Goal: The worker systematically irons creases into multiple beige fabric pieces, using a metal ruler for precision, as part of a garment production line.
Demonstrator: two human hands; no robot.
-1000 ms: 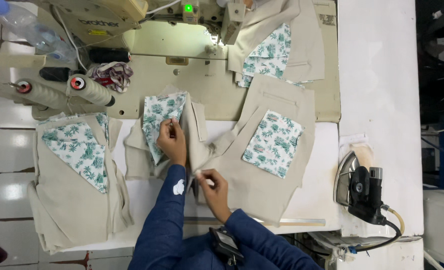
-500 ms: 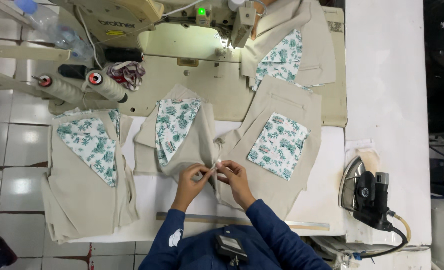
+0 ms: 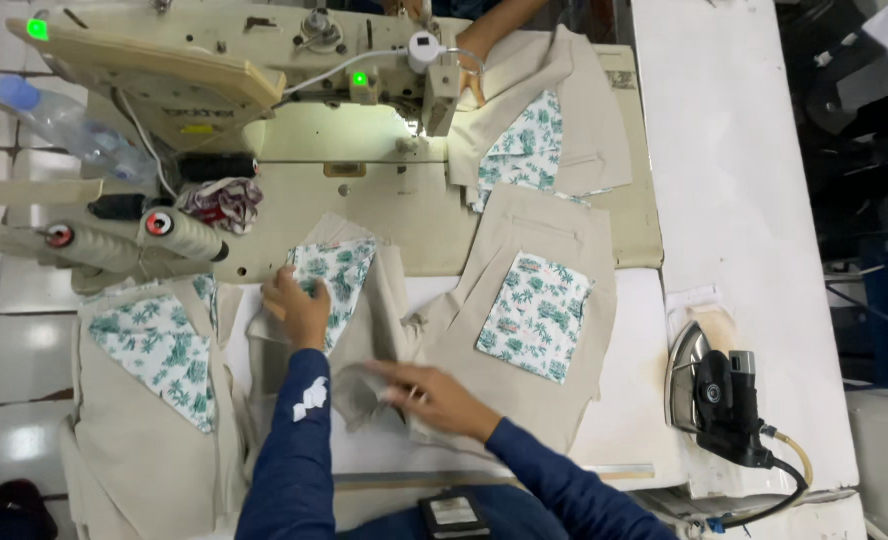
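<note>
A beige garment piece (image 3: pixel 384 320) with a floral pocket lining (image 3: pixel 336 280) lies on the table in front of me. My left hand (image 3: pixel 299 305) presses flat on the lining's left edge. My right hand (image 3: pixel 429 393) rests on the beige cloth lower down, fingers stretched leftward over a fold. Both sleeves are dark blue. A second beige piece with a floral pocket (image 3: pixel 536 315) lies just right of my hands.
A sewing machine (image 3: pixel 264 60) stands at the back, where another person's hand (image 3: pixel 479 45) holds fabric (image 3: pixel 549 120). Thread cones (image 3: pixel 179 232) sit left. A stack of beige pieces (image 3: pixel 144 400) hangs at left. An iron (image 3: pixel 719 395) rests at right.
My hands have parted: the left moved up-left onto the floral lining, the right slid down-right across the beige cloth. The camera view has shifted closer.
</note>
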